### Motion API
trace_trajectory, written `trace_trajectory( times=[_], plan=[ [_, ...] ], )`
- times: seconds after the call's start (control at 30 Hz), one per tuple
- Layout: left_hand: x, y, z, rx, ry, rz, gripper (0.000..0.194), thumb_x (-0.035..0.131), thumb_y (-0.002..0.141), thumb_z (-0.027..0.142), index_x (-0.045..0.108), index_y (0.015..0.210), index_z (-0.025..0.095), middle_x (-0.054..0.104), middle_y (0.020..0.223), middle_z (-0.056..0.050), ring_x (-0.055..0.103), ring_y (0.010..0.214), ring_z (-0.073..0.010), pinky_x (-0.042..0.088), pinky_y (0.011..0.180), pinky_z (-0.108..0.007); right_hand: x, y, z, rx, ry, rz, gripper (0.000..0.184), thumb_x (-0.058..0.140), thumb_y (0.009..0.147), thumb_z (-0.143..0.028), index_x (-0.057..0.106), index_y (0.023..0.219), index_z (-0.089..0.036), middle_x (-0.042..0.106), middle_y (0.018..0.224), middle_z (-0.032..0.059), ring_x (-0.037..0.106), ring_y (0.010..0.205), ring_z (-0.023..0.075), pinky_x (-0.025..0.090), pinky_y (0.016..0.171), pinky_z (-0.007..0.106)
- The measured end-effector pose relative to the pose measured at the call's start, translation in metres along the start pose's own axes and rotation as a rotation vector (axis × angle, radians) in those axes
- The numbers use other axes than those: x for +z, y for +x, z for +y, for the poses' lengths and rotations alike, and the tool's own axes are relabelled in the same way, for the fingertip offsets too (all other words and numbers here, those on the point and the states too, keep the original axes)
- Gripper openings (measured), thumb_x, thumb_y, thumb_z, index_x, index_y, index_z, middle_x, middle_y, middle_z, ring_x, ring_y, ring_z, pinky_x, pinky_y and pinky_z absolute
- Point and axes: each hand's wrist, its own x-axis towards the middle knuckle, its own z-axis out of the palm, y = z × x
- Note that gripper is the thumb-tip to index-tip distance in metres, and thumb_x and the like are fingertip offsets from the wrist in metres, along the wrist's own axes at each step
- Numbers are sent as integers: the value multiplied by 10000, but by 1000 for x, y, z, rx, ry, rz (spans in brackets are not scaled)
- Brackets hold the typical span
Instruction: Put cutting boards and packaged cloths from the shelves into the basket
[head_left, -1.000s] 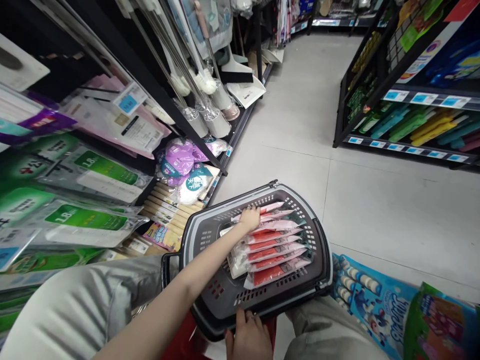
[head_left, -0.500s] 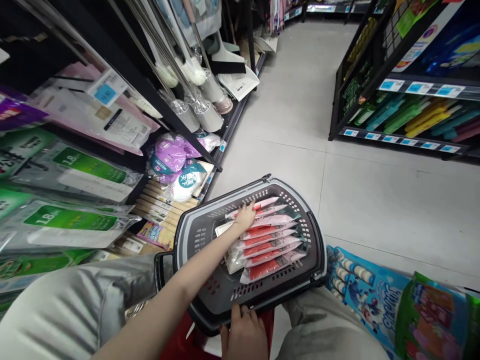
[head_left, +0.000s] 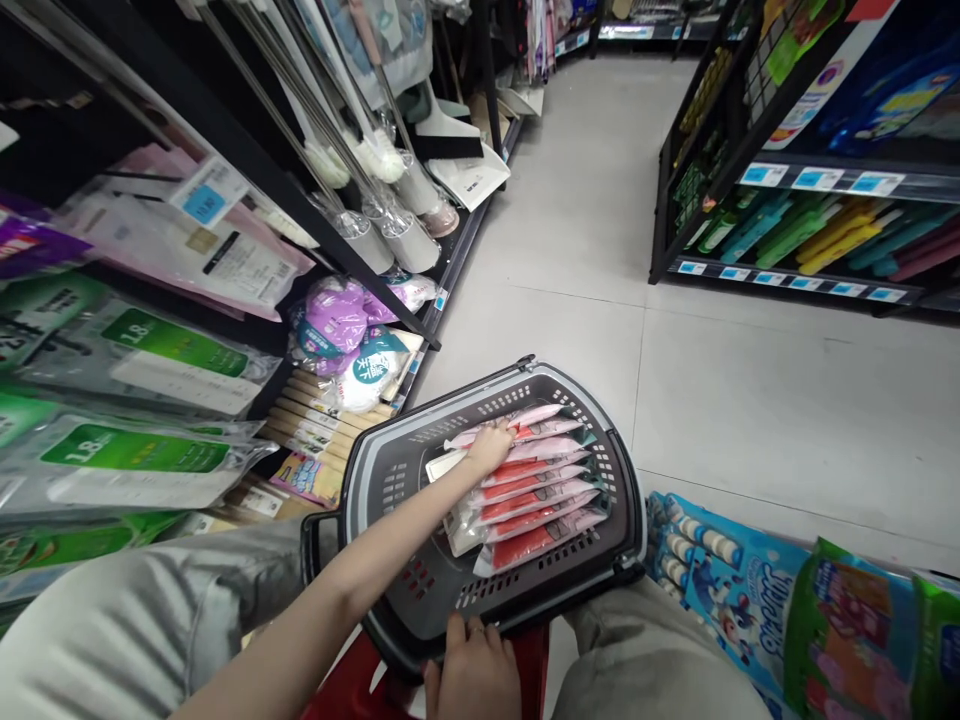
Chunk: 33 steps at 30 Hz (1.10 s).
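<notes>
Reaching into the gray basket [head_left: 409,560], the left hand [head_left: 491,446] touches the red and pink packets [head_left: 529,500], but I cannot tell if it pinches one. The packets sit in a row inside. The right hand [head_left: 476,665] has its fingers on the near edge; I cannot tell if they grip it. A red thing [head_left: 356,685] is under the basket. A blue bag [head_left: 750,590] is to its right.

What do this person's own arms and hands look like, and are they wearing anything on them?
Both the left hand and right hand are human and ungloved. The left forearm has no sleeve, watch or bracelet in view. A thin ring circles a right finger; the right forearm is out of frame.
</notes>
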Motion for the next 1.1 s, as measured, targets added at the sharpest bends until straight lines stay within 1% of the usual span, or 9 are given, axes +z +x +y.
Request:
trace_trajectory(
  times=[0.13,0.23,0.33,0.47,0.57,0.7,0.8,0.87,1.1],
  plan=[
    [7,4,7,21,-31,13,205,417,852,140,537,1015,107,524,1073,-160,537,972,-238,433,836,-374,0,-1,-3,-30,-4,-19,352,556,709,-154,594,1058,-189,632,950,109,555,912,298,413,796,440],
    [-1,13,15,46,-57,40,265,475,834,229,511,1068,109,433,1212,-194,465,1078,-294,398,876,-444,0,0,-1,-2,-34,-17,353,550,710,-140,595,1058,-181,634,940,110,555,909,298,411,797,434],
    [-11,3,27,133,-74,106,324,435,857,283,456,1154,155,315,1334,-166,331,1197,-303,302,966,-484,0,1,1,10,-50,-10,372,549,711,-139,589,1079,-178,633,944,116,554,914,299,412,802,431],
    [-2,-33,49,321,-71,53,230,379,875,196,539,1040,195,535,1103,-111,466,1048,-219,381,903,-362,1,1,1,-2,-38,-5,386,544,713,-139,585,1096,-168,634,959,116,557,912,300,421,802,436],
    [15,-44,66,256,-29,6,306,333,852,77,515,1096,106,562,1032,-177,524,974,-251,440,799,-378,3,1,1,-6,-37,-6,386,540,721,-149,583,1104,-156,635,961,120,557,918,302,422,811,440],
    [23,-19,79,120,2,-61,296,336,808,-3,530,1031,9,600,908,-219,600,821,-279,484,653,-396,5,0,3,-23,-45,-2,366,524,733,-154,587,1094,-157,636,952,121,557,921,304,428,805,449],
    [16,-3,76,151,-19,-110,221,406,804,16,569,950,43,638,829,-152,624,745,-242,499,629,-359,5,1,4,-17,-49,7,348,521,732,-145,597,1072,-164,635,954,115,559,911,300,433,796,449],
    [11,-5,67,203,-40,-106,217,416,811,33,571,959,67,648,834,-130,626,762,-236,501,667,-362,4,1,4,-18,-46,8,351,527,732,-149,595,1076,-161,637,950,114,559,909,299,431,798,446],
    [16,-55,25,241,-131,-7,308,359,864,73,489,1137,131,599,1066,-91,538,1010,-173,432,881,-286,2,-1,2,-20,-24,-2,339,536,732,-166,594,1066,-174,635,959,102,554,914,299,424,803,448]
  ],
)
